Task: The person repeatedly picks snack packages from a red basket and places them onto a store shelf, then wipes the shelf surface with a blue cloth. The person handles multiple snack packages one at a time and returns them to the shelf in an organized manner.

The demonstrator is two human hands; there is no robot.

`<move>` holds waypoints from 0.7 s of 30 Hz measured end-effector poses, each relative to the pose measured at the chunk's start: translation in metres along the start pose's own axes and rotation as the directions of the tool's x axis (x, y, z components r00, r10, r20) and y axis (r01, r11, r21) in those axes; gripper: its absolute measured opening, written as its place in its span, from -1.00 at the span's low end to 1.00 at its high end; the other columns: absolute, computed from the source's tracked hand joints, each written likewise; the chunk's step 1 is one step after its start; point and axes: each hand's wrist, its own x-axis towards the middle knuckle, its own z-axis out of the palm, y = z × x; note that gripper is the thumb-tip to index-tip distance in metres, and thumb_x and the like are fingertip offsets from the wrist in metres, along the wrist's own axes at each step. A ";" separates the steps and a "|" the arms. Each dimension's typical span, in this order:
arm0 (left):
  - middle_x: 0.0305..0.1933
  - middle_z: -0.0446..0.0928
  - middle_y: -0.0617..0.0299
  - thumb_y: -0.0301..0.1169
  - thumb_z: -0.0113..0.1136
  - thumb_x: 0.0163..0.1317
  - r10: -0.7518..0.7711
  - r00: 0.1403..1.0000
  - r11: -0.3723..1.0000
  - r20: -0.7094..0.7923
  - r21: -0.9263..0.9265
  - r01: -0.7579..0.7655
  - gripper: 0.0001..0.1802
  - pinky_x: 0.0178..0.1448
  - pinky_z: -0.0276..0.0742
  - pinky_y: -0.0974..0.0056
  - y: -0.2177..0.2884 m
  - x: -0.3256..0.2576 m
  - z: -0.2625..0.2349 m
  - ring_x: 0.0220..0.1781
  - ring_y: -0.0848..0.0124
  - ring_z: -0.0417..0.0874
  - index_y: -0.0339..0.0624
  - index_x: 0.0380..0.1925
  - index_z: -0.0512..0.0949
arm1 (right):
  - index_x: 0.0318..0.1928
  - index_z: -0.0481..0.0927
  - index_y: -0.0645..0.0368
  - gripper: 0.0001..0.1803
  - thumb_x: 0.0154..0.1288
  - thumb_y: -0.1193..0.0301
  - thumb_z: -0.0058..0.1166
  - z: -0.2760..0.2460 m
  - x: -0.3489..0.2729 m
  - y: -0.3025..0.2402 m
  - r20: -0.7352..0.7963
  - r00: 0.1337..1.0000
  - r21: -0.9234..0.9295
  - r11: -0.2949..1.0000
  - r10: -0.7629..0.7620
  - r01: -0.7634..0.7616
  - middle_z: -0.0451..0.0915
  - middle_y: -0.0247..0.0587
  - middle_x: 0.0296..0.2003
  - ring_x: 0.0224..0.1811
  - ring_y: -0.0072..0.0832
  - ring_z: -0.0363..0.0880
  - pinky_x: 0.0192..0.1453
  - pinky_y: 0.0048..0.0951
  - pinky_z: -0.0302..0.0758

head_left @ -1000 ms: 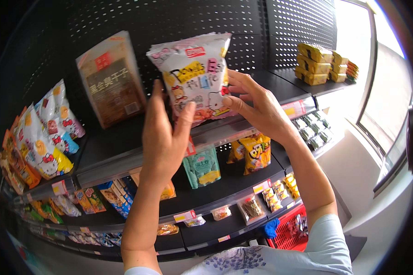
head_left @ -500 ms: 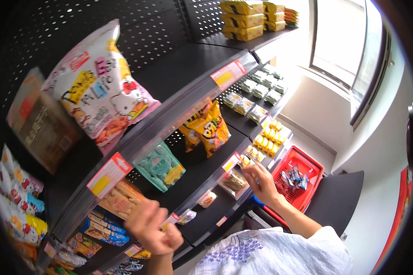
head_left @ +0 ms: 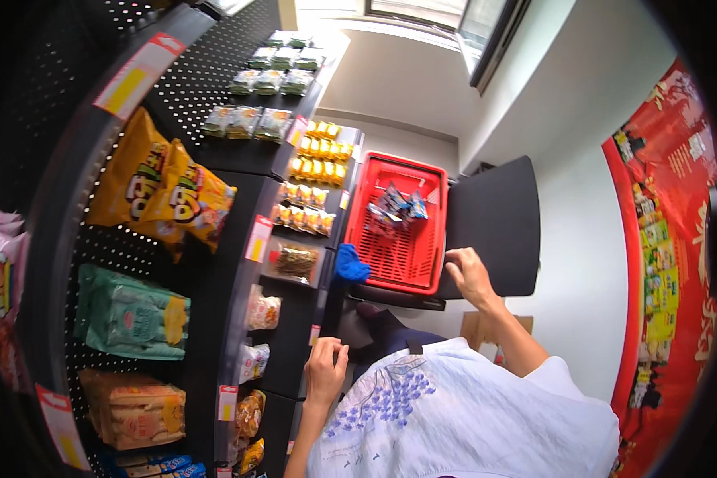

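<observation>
My left hand (head_left: pixel 326 370) hovers beside the shelf front, below the price tags. Its fingers are loosely bent, with nothing seen in them. My right hand (head_left: pixel 469 276) reaches out at the right edge of a red plastic basket (head_left: pixel 440 231), fingers apart and bare; whether it touches the rim I cannot tell. Inside the basket lie several small blue-and-silver packets (head_left: pixel 398 205). A blue cloth-like item (head_left: pixel 350 264) hangs at the basket's near left corner. Nearest my left hand on the shelf are a white-and-purple packet (head_left: pixel 253 362) and a small pink-and-white bag (head_left: pixel 264 309).
Black perforated shelves on the left carry orange snack bags (head_left: pixel 187 195), a teal packet (head_left: pixel 134 315), a biscuit pack (head_left: pixel 143 410) and rows of small yellow packets (head_left: pixel 317 170). A black rounded board (head_left: pixel 498 219) stands right of the basket. A cardboard box (head_left: pixel 478 328) sits below it.
My view has swung right, toward the basket and wall. My right hand is now by the basket's right edge; my left hand has come away from the shelf's biscuit packs, nearer my body.
</observation>
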 end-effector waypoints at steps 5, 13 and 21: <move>-0.10 0.59 0.04 -0.42 0.29 0.31 -0.102 0.982 0.994 0.159 -0.015 0.106 -0.76 -0.05 0.64 0.14 -0.005 0.002 0.036 -0.12 0.14 0.70 -0.24 -0.06 0.59 | 0.09 0.59 0.20 -0.62 0.24 0.47 0.27 -0.053 0.002 0.028 -0.241 0.968 -0.198 0.980 -0.064 0.015 0.58 -0.01 0.05 0.14 -0.02 0.50 0.28 -0.13 0.44; 0.10 0.64 -0.03 -0.15 0.11 0.51 -0.560 0.753 0.598 0.344 -0.461 0.656 -0.54 -0.02 0.69 0.17 -0.069 0.012 0.104 0.01 0.26 0.73 -0.31 0.17 0.52 | 0.42 0.32 0.20 -0.34 0.36 0.34 0.20 -0.105 0.061 0.109 -0.477 0.875 -0.321 0.910 0.085 -0.263 0.34 0.09 0.38 0.46 -0.03 0.24 0.56 -0.11 0.17; 0.49 0.24 -0.32 0.40 -0.14 0.38 -0.711 0.455 0.008 0.536 -0.641 0.768 0.11 0.45 0.39 -0.19 -0.139 0.063 0.197 0.51 -0.15 0.31 -0.43 0.51 0.05 | 0.41 0.26 0.38 -0.31 0.40 0.33 0.17 -0.114 0.056 0.175 -0.463 0.781 0.036 0.890 0.419 -0.455 0.53 0.19 0.22 0.26 0.00 0.52 0.40 -0.14 0.40</move>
